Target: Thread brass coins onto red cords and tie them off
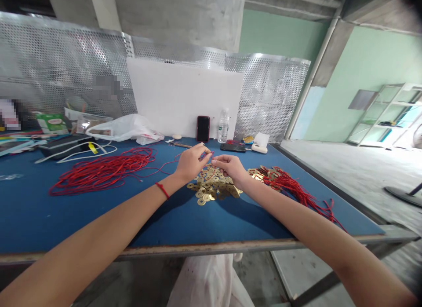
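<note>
Both of my hands meet above a pile of brass coins (211, 190) with holes in their middles. My left hand (193, 161) pinches a thin red cord (212, 155), its fingertips pressed together. Opposite it, almost touching, my right hand (229, 166) is closed with thumb and forefinger on the same cord. A small loop of cord hangs between the hands over the coins. One strand trails left toward a large bundle of red cord (105, 168). Right of the pile lie coins strung with red cord (290, 184) in a bunch.
A phone (203, 128) stands upright at the back beside a clear water bottle (223, 126). Behind my right hand lie a black phone (232, 147) and a white device (259, 148). A plastic bag (127, 127) and a black box (64, 146) with white cable occupy the back left.
</note>
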Motion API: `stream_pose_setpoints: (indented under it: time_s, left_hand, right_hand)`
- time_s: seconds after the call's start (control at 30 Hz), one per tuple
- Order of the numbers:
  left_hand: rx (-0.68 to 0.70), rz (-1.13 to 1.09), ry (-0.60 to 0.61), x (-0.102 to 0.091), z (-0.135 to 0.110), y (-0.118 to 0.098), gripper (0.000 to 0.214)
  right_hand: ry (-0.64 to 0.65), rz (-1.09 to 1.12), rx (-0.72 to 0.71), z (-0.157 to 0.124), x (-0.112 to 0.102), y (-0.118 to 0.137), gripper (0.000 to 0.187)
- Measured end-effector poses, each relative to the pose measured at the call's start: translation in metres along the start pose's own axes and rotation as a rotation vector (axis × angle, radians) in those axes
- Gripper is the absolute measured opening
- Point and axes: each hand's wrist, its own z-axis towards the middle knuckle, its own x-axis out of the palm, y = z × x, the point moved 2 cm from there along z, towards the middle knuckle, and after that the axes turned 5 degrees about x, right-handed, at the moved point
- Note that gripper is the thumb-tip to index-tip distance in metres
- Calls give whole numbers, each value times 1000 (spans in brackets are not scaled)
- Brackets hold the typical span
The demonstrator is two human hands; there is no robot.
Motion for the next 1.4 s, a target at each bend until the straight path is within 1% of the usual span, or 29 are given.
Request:
stream_pose_setpoints:
  time_s: [0.13, 0.23, 0.37, 0.53, 0.63, 0.73, 0.83, 0.93, 1.07, 1.13, 1.2, 1.27, 1.33, 1.4]
  left_hand:
    - [43, -6, 95, -1, -1, -3, 19]
    - [81, -28, 149, 0, -3, -3, 19]
    - [112, -43, 177, 1, -4, -2, 18]
    - [133, -62, 200, -1, -3, -2, 19]
    - [50, -159, 198, 1, -2, -1, 16]
    - [-118, -340, 153, 6, -1, -1, 14]
    - [-286, -556, 170, 12, -2, -2, 18]
    - [-461, -762, 191, 15, -5, 0, 22]
    - [-670, -1043, 156, 16, -7, 10, 24]
    - [-777, -1161, 199, 17, -7, 17, 22]
    - [-871, -1234, 286, 20, -7, 23, 20]
    - [-936, -1274, 357, 23, -8, 26, 18]
    - [-964, -1281, 388, 26, -9, 28, 16]
    - [-950, -1231, 331, 27, -10, 29, 16]
  right_hand:
    - [-16, 62, -33, 1, -1, 1, 45]
    - [13, 102, -56, 2, -2, 1, 44]
    - [74, 139, -57, 5, -2, 0, 40]
    - [159, 148, -8, 7, -6, -1, 36]
    - [195, 119, 10, 9, -8, 0, 33]
    - [176, 81, 5, 9, -9, 2, 32]
    - [92, 129, 9, 10, -11, 3, 33]
    - [-80, 243, -3, 16, -20, 5, 32]
    - [-305, 333, 0, 27, -41, 5, 26]
    - [-424, 384, 25, 31, -51, 4, 21]
    - [-530, 446, 49, 34, -59, 3, 18]
    - [-588, 492, 59, 35, -64, 2, 18]
    - [-591, 502, 59, 35, -64, -1, 19]
    - [-563, 447, 51, 33, -60, -4, 21]
